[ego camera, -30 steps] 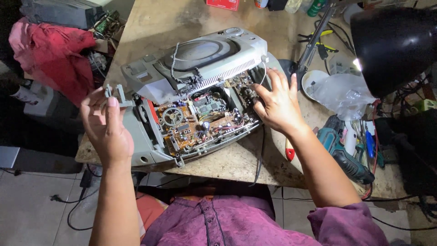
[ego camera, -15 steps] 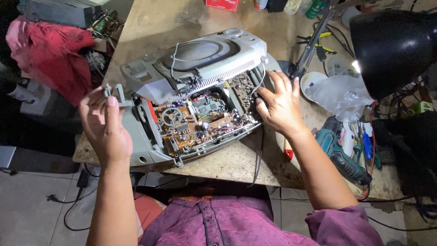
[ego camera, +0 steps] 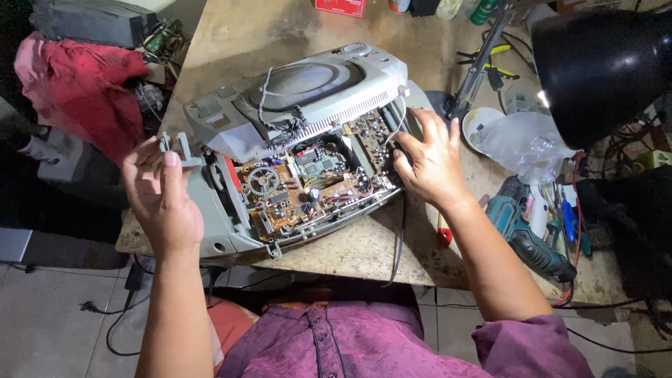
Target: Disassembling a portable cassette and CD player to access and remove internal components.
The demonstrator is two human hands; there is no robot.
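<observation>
Resting on the tabletop (ego camera: 364, 252), an opened grey portable stereo (ego camera: 301, 150) exposes its circuit boards. Left hand (ego camera: 162, 196) pinches a small grey plastic bracket (ego camera: 178, 148) at the left end; right hand (ego camera: 430, 162), fingers spread, presses the right end, possibly touching wiring. Beyond: black lamp (ego camera: 602, 66).

One opened radio (ego camera: 294, 154), one lamp (ego camera: 602, 70), one drill (ego camera: 532, 231), one red cloth (ego camera: 77, 84), two hands

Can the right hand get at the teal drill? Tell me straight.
Probably yes. The right hand rests on the opened player, and the teal drill lies just beside that forearm on the workbench, nothing between.
</observation>
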